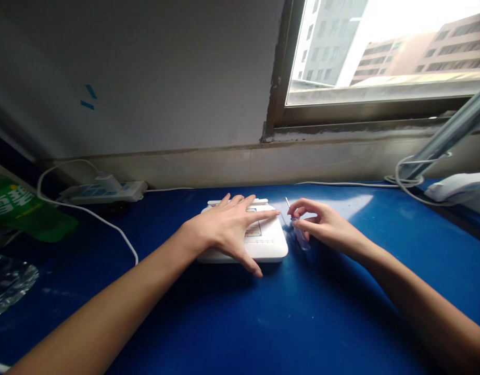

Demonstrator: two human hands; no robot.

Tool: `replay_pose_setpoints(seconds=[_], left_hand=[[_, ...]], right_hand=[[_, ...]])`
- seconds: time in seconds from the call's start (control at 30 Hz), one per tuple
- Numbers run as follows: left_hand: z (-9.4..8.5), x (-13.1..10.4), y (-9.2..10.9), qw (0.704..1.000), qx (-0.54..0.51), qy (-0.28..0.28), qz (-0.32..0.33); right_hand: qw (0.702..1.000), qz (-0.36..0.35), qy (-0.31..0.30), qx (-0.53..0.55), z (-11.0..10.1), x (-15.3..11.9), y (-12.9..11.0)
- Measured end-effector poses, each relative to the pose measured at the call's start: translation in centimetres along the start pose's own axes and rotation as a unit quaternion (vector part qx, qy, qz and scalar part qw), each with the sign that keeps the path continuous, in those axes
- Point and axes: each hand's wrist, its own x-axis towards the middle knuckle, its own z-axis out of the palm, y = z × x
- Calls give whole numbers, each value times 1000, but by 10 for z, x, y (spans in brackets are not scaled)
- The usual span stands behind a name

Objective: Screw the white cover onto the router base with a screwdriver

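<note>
A white router [277,240] lies flat on the blue tabletop [240,317], with a printed label on its top and a folded antenna [259,202] along its back edge. Spread across the top of the router is my left hand [228,226], fingers apart, covering much of its left side. Just to the right, my right hand [318,221] pinches a small screwdriver [302,238] with a clear handle. Its thin metal shaft points up and away, and the handle end hangs near the tabletop. The screwdriver is apart from the router.
At the left stand a power strip [134,191] with a white plug [109,183], a white cable [107,221], a green bottle [29,208] and a clear plastic bottle [9,284]. A metal pole [439,138] wrapped with cable and a white object [458,187] are at the right, below the window.
</note>
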Motion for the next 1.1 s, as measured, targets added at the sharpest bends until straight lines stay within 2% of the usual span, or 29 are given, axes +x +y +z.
replay_pose_setpoints(seconds=[0.17,0.33,0.4,0.5,0.63,0.7,0.77,0.83,0.9,1.0,1.1], left_hand=[[-5,18,6,999,1,-36,-21],[-6,19,8,999,17,-16,-28],[-8,16,9,999,-7,34,-6],[-10,9,12,984,-100,146,10],[-1,-2,9,922,-235,308,10],[9,-9,3,893,-274,357,20],[18,-18,-4,879,-263,397,24],[23,-29,-11,871,-271,407,37],[24,-41,-16,872,-302,383,54],[23,-60,-23,887,-322,328,56],[26,-76,-33,898,-300,318,54]], right_hand=[[1000,2,6,0,-4,2,5],[1000,9,-1,-3,-7,5,11],[1000,18,-6,3,-8,5,12],[1000,19,-13,13,-9,6,12],[1000,15,10,16,-7,5,9],[1000,19,15,16,-4,5,7],[1000,21,18,16,-2,4,6],[999,21,20,17,-1,4,6],[999,20,22,16,-1,4,6],[999,29,26,18,-1,4,7],[998,41,24,31,2,3,4]])
